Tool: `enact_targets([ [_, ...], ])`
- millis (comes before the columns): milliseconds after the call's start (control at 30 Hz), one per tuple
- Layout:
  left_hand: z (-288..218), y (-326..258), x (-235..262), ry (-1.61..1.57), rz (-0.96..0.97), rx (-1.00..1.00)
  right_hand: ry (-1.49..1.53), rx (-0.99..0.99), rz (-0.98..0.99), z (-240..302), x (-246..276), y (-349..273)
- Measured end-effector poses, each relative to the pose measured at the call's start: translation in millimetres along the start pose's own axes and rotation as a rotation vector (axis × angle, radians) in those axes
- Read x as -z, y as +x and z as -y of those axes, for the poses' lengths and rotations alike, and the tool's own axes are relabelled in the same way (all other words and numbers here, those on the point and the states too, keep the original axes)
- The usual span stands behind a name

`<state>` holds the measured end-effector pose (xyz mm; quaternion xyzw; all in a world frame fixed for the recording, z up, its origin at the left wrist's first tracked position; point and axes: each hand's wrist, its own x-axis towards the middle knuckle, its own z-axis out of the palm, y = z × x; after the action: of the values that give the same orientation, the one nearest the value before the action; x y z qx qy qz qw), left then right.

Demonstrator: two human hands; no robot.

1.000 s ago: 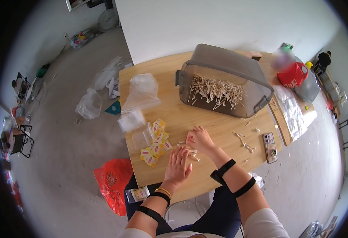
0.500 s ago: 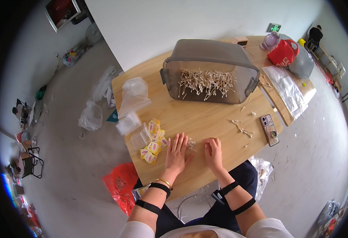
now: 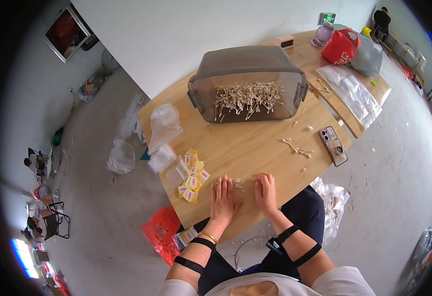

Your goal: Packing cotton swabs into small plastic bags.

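Observation:
My left hand [image 3: 222, 201] lies flat on the wooden table, fingers stretched out and held side by side. From under its fingers a small bunch of cotton swabs [image 3: 237, 185] sticks out to the right; the rest of the bunch is hidden by the hand. Across a narrow gap, my right hand [image 3: 265, 194] rests on the table with loosely bent fingers, and nothing shows in it. Farther back, a grey translucent plastic bin [image 3: 248, 64] lies on its side, with a heap of loose cotton swabs [image 3: 248, 98] inside.
Left of my hands are yellow-and-white paper cards [image 3: 192, 181], a clear plastic box [image 3: 177, 170] and clear bags [image 3: 165, 124]. Several stray swabs [image 3: 298, 149] lie near a phone [image 3: 333, 146] at the right edge. Back right holds a red bag [image 3: 340, 48].
The view has shifted slightly. My left hand still lies flat over the swabs, which are now a little more gathered against its fingertips. My right hand has barely moved.

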<state>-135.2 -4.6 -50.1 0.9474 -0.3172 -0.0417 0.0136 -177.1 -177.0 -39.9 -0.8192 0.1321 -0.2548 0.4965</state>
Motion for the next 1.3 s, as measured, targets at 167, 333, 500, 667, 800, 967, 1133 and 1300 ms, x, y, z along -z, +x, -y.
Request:
enact_targets([
  [167,-8.2,-12.6,-1.7,0.059,0.07,0.033,0.101,-0.038,0.006,6.3,-6.8,-13.1],
  [333,-10.2,-5.8,-4.4,0.107,0.02,-0.004,0.21,-0.051,0.039,7.4,-27.5,-12.9],
  [500,12.6,9.3,-25.8,0.256,-0.059,-0.04,0.334,0.0,0.124,25.1,-61.5,-9.7],
  [667,21.3,8.3,-13.0,-0.179,-0.107,-0.121,0.189,0.012,0.062,16.2,-35.2,3.9],
  [800,18.2,-2.4,-1.4,-0.108,-0.01,-0.153,-0.105,0.13,-0.017,-6.6,-13.1,14.3],
  [967,11.2,-25.2,3.2,0.011,-0.02,-0.165,-0.141,0.092,0.043,-1.8,-8.3,13.9],
  [1133,3.6,-6.4,12.5,0.048,0.022,-0.11,-0.17,0.094,0.033,-7.6,-6.3,13.3],
  [1300,11.4,28.1,10.5,0.007,-0.055,-0.034,-0.186,0.081,0.042,-7.1,-10.6,13.1],
])
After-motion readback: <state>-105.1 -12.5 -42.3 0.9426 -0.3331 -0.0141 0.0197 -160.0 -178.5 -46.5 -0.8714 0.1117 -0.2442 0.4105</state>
